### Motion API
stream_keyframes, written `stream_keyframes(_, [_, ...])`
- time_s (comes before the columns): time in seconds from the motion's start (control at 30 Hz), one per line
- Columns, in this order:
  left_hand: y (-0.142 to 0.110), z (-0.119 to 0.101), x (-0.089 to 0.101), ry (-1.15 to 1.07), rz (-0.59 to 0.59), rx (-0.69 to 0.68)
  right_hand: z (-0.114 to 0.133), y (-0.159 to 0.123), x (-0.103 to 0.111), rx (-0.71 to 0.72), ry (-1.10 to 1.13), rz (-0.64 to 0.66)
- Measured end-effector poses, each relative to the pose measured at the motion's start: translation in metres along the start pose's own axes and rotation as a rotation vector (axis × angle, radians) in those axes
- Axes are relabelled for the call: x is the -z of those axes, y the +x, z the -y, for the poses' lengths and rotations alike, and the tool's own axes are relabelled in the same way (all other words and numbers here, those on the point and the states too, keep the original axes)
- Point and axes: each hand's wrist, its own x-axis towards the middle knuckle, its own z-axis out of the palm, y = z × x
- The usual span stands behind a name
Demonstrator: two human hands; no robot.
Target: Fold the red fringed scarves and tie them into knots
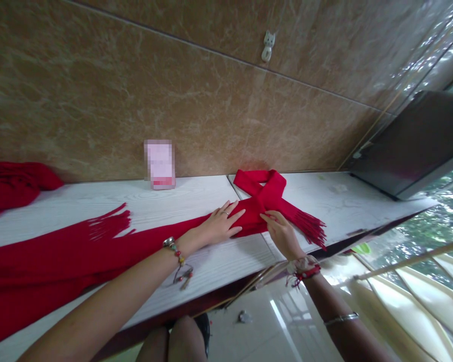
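The red scarf [254,215] lies across the desk [202,193], fringe [311,227] pointing toward four o'clock. The left hand [219,225] spreads flat, apparently steadying it; the right hand [281,232] pinches the cloth, likely for finer control.

Left forearm [121,294]: bare, slanting up from the lower left edge toward the centre.
Left wrist [186,245]: nearly straight, back turned up.
Left hand [218,227]: palm down, flat, fingers [235,218] spread and pointing right.
Right forearm [334,314]: bare, rising leftward from the lower right.
Right wrist [297,255]: right of centre.
Right hand [282,234]: just beside the left, fingers bent inward, pointing up-left; whether the tips meet is unclear.
Legs [186,338]: at the bottom edge, left of centre.
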Motion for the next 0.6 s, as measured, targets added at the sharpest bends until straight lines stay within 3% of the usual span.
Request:
stream_keyframes(0.2, [0.003, -0.002, 0.007, 0.106, -0.083, -0.03, -0.011, 0.013, 0.013, -0.002, -0.042, -0.095])
stream_keyframes(0.33, [0.001, -0.004, 0.005, 0.119, -0.086, -0.049, -0.019, 0.006, 0.006, -0.019, -0.041, -0.06])
stream_keyframes(0.5, [0.0, -0.004, 0.003, -0.035, -0.019, -0.048, -0.022, -0.007, -0.007, -0.061, -0.03, -0.059])
stream_keyframes(0.6, [0.011, 0.004, 0.006, -0.282, -0.086, -0.007, -0.022, -0.002, -0.005, -0.06, -0.02, -0.073])
